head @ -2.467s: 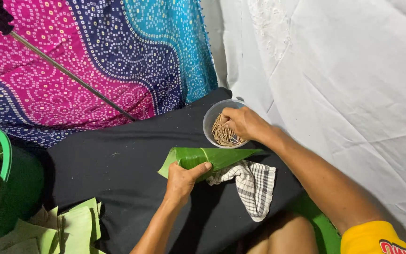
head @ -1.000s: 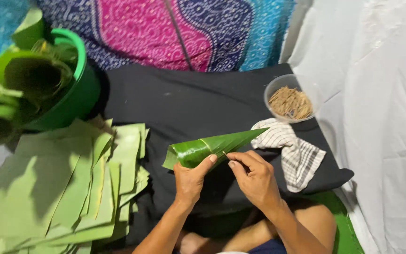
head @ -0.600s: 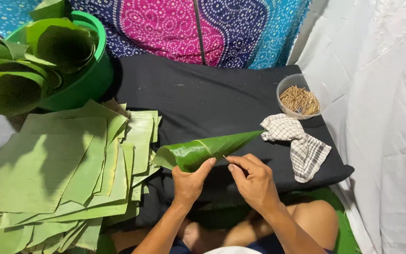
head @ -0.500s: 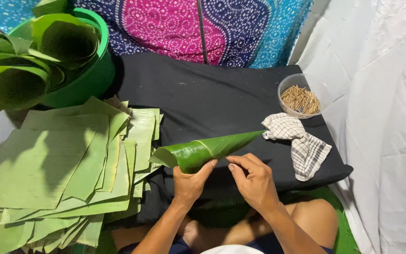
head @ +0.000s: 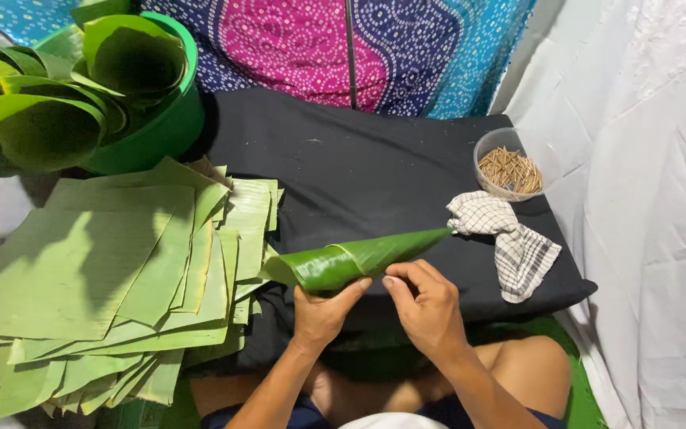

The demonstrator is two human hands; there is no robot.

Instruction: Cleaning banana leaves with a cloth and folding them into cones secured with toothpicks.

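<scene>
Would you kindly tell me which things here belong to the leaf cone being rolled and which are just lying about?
In the job:
- banana-leaf cone, held by left hand and right hand
- stack of cut leaf sheets
- clear cup of small wooden sticks
- green tub of rolled leaves

Lying about:
- checked cloth
- black cloth surface
- patterned fabric

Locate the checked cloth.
In the head view the checked cloth lies at the right on the black pad, just below the bowl of sticks, its near end touching the leaf cone's tip.
</scene>
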